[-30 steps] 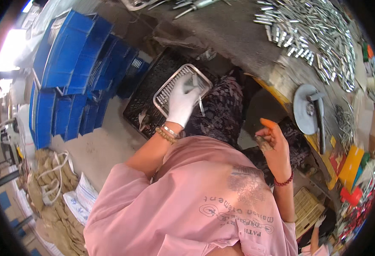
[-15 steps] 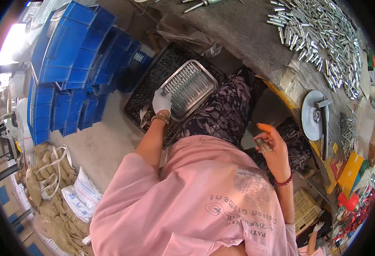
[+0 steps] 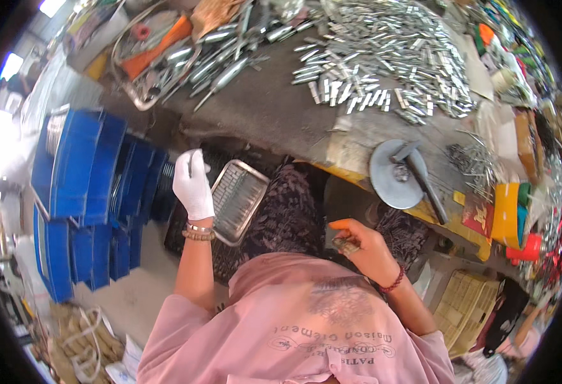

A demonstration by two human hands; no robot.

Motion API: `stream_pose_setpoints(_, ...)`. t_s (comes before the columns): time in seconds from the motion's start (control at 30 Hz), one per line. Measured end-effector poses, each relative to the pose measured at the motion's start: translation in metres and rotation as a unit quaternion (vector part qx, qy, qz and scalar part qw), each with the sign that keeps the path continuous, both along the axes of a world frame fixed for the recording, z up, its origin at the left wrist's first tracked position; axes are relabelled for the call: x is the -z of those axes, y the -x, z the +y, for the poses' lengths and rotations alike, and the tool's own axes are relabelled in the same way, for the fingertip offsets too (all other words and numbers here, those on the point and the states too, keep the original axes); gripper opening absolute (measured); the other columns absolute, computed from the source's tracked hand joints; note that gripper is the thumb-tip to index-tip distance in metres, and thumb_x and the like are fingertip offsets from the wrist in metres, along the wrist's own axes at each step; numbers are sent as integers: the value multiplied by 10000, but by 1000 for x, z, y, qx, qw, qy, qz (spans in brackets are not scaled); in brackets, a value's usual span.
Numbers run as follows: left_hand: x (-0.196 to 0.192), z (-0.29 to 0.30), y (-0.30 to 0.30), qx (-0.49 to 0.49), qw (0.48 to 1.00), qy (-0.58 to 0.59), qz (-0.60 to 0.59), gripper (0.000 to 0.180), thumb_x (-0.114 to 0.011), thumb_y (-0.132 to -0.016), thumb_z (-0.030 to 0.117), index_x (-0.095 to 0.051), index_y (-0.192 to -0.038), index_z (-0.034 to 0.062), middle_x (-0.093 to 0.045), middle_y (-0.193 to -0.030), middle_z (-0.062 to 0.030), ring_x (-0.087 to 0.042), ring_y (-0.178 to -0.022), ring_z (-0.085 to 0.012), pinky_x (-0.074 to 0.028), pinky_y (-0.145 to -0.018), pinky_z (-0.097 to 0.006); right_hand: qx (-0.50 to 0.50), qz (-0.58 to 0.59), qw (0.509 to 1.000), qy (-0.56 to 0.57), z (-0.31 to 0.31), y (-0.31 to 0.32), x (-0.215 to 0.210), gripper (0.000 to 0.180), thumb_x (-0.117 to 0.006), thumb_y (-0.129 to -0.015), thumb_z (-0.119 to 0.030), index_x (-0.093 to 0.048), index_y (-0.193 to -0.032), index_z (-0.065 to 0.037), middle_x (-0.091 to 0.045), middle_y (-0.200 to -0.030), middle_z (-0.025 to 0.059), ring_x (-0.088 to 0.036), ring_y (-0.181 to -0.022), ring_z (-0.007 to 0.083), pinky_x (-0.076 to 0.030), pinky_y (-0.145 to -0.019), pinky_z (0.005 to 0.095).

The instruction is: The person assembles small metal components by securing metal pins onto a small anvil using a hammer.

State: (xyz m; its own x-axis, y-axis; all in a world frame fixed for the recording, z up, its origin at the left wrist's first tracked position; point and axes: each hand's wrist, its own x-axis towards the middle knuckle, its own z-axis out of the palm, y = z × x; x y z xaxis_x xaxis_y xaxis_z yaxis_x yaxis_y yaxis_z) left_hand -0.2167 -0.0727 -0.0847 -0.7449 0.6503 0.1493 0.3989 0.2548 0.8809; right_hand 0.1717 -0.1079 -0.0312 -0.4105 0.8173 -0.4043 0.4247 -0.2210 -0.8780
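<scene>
**Left hand up off the tray, right hand holding small parts**

Change since earlier: my left hand (image 3: 192, 184), gloved white, has lifted from the tray (image 3: 238, 200) and now stands at its left edge, fingers pressed together and pointing up, seemingly pinching a thin dark piece; I cannot tell what it is. The view has swung up to take in more of the bench (image 3: 274, 109).

- Tray: metal, rectangular, ribbed, tilted, resting on a black crate (image 3: 178, 237) below the bench's front edge, just left of my patterned lap (image 3: 294, 217).
- Right hand (image 3: 361, 246): bare, curled loosely around a few small metal pieces, raised over my lap near the bench's front edge; red bead bracelet at the wrist.
- Blue bins (image 3: 95, 173): stacked on edge, left of the crate.
- Metal rods (image 3: 390, 57): a large silver heap at the bench's far right.
- Round press (image 3: 399, 173): grey disc with lever, at the bench's front edge, right of the tray.
</scene>
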Motion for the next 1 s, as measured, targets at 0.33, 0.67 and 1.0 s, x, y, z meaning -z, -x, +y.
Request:
stream_pose_setpoints(0.33, -86, 166, -145, 397, 863, -3, 314, 564, -876, -902, 345, -705, -1367, 74, -715, -1130, -140, -707, -992, -284, -576, -896, -395, 12, 17, 995, -96, -9, -19, -32, 359, -757, -961, -68, -714, -1317, -49, -759, -1027, 156, -753, -894, 275, -594, -823, 388)
stream_pose_setpoints(0.67, -64, 166, -128, 432, 865, 79, 243, 319, -717, -936, 108, -702, -1252, 61, -673, -955, -89, -656, -870, -210, -561, -804, -361, 97, -30, 967, -233, -8, -104, -75, 263, -741, -908, -68, -755, -1170, -66, -755, -1027, 158, -750, -944, 339, -597, -842, 414)
stream_pose_setpoints(1.0, -116, 89, -175, 436, 793, 29, -424, 403, -650, -1051, 30, -552, -1441, 2, -643, -1098, -37, -698, -902, -122, -633, -700, -261, 248, -431, 748, -440, 112, -245, -36, 325, -698, -880, -25, -735, -1188, -119, -724, -1205, 129, -721, -1105, 385, -598, -909, 493)
